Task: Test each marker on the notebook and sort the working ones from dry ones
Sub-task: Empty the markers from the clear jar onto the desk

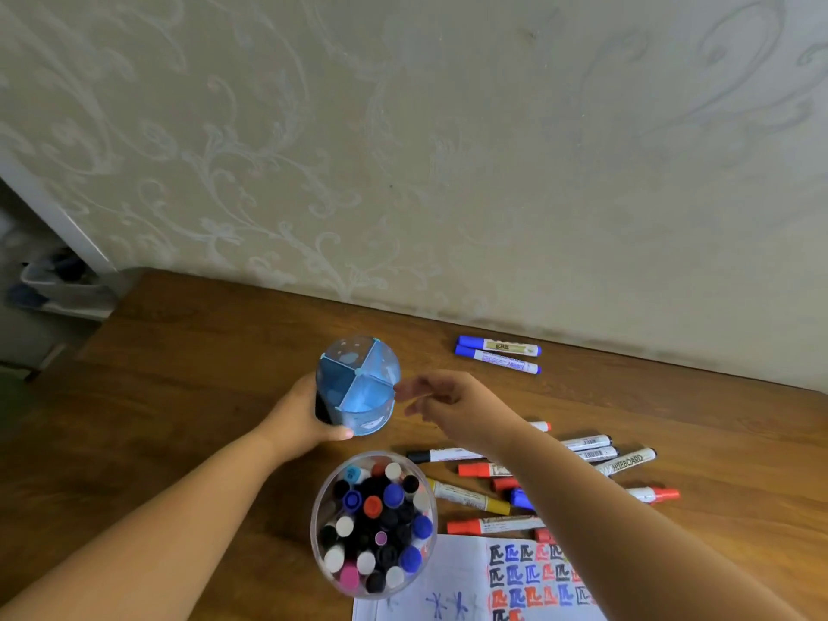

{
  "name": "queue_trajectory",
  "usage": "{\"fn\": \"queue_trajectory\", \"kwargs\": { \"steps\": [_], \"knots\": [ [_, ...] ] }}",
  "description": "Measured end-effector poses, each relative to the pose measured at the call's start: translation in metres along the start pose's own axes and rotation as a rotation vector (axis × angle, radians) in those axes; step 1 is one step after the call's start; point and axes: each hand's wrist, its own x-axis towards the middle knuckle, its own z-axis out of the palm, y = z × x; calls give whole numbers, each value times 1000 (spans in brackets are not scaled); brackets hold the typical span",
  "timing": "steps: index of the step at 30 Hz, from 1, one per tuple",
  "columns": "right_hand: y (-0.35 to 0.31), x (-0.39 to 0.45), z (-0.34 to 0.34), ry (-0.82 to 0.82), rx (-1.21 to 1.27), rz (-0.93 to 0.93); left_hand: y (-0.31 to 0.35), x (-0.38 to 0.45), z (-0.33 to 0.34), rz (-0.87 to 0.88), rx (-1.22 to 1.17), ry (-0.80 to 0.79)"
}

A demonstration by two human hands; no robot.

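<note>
My left hand [299, 416] grips the side of a blue divided pen holder [357, 387], which stands upright with nothing in its compartments. My right hand [441, 398] hovers just right of the holder with fingers loosely apart, holding nothing. A clear round cup [374, 524] packed with several capped markers stands nearer to me. The open notebook [470, 580] with red, blue and black test marks lies at the bottom right. Several loose markers [493, 499] lie on the table under my right forearm. Two blue markers [497, 354] lie apart near the wall.
The brown wooden table [201, 374] runs up to a patterned wall at the back. Beyond its left edge lies the floor with a white crate [62, 280]. A whiteboard marker [627, 461] and a red-capped marker [654, 494] lie furthest right.
</note>
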Motion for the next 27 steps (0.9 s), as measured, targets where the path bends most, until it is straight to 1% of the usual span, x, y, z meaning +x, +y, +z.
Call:
{"fn": "queue_trajectory", "kwargs": {
  "steps": [2,6,8,10,13,17,20,22,24,27],
  "knots": [
    [-1,-8,0,-38,-23,10,2,-7,-5,-11,14,3],
    [-8,-30,0,-119,-113,63,13,-37,-14,9,123,124],
    [-13,-44,1,-133,-153,66,14,-59,-14,33,164,112],
    [-19,-56,4,-147,-138,66,11,-82,-12,55,178,86],
    [-24,-68,12,-149,-192,60,5,-112,-7,45,143,34],
    [-23,-75,22,-19,-342,5,10,-139,8,70,91,-138],
    [-22,-81,27,88,-363,-39,19,-146,27,105,55,-199],
    [-21,-85,29,135,-344,-56,24,-145,41,144,43,-174],
    [-17,-89,29,183,-308,-50,26,-143,53,180,-16,-102],
    [-4,-97,24,246,-140,17,29,-139,66,207,-136,-62]
  ]
}}
